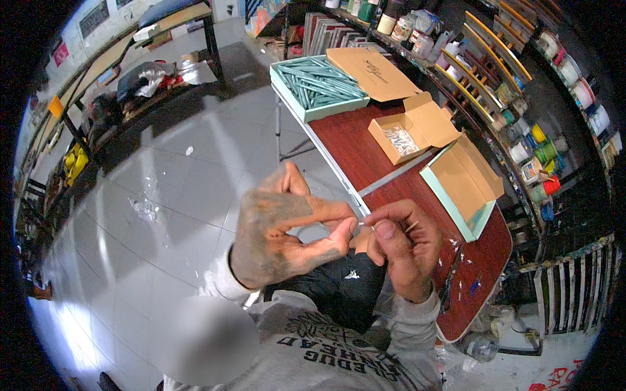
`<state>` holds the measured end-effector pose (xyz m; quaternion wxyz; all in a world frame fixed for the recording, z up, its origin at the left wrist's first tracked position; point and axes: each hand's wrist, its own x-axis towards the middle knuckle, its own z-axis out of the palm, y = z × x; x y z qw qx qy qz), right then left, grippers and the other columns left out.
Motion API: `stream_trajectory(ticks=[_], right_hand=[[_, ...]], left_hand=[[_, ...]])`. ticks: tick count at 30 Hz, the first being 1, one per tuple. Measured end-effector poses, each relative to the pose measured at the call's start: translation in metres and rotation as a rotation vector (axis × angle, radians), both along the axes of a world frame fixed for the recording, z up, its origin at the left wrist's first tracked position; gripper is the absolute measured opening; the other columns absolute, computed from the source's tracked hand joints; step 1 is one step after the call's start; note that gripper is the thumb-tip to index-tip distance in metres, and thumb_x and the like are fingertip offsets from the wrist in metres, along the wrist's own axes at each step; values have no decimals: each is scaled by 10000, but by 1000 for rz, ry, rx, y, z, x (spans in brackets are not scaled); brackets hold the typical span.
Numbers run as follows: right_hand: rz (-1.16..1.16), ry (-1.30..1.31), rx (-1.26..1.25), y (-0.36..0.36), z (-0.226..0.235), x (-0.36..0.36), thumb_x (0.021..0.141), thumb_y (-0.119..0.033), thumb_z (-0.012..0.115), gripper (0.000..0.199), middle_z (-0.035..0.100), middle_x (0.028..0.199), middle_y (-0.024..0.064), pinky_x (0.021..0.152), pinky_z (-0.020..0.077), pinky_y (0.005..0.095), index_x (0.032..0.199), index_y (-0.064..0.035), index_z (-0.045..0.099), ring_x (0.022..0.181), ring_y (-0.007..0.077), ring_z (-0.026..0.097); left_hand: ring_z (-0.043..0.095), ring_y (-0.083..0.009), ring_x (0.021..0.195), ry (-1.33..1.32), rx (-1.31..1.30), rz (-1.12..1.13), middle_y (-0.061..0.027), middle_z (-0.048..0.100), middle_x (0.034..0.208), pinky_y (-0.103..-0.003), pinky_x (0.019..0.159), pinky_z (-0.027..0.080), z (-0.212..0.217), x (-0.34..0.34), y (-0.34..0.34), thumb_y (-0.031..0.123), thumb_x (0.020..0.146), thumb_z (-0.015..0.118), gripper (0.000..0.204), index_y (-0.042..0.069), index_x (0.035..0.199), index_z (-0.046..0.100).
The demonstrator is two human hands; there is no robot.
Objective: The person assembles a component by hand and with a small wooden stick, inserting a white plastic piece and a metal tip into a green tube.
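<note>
Above my lap, my left hand (280,228) and my right hand (405,247) meet fingertip to fingertip. Both are closed in a pinch on a tiny white piece (365,224), too small to name. A thin pale stick (412,227) shows among the fingers of my right hand. White scraps (352,275) lie on my dark trousers. Beyond my hands, on the red-brown table (355,140), stand a mint box of teal pen-like sticks (321,83), a small open cardboard box (390,144) with white printed pieces, and an open mint-edged box (462,179).
Dark-handled tools (448,280), a small blue item (475,285) and white scraps lie at the table's near right. Shelves with jars (404,27) and thread spools (546,153) line the right. A bench (173,19) stands far left, and clear plastic (147,207) lies on the floor.
</note>
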<state>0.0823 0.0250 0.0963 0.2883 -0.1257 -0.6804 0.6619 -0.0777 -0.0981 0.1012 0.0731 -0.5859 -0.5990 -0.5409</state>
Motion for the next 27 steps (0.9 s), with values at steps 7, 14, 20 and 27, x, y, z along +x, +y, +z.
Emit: stream_trajectory(ticks=[7, 14, 20, 27], right_hand=[[79, -157, 83, 16, 15, 3, 922, -229, 665, 212, 636, 750, -19, 535, 391, 197, 964, -23, 694, 609, 29, 506], [148, -328, 35, 27, 28, 5, 920, -258, 674, 244, 642, 761, -15, 555, 419, 215, 953, -16, 694, 637, 42, 533], [136, -280, 56, 28, 28, 4, 899, -212, 702, 211, 644, 770, -3, 570, 424, 211, 955, -10, 684, 653, 46, 538], [-6, -167, 260, 23, 15, 4, 847, -154, 750, 195, 639, 776, -5, 546, 421, 200, 924, -11, 642, 646, 26, 528]], left_hand=[[440, -177, 553, 243, 103, -71, 43, 533, 569, -319, 568, 322, 17, -12, 12, 26, 567, 770, 219, 110, 762, 715], [474, -175, 550, 426, 150, -140, 31, 516, 598, -319, 565, 322, 21, -19, 17, 45, 590, 804, 243, 100, 801, 698], [471, -179, 550, 518, 155, -104, 28, 507, 605, -327, 564, 325, 18, -21, 19, 91, 630, 794, 206, 103, 810, 693], [490, -202, 585, 491, 91, -126, 7, 527, 628, -344, 578, 342, 20, -17, 21, 168, 697, 759, 178, 92, 846, 697]])
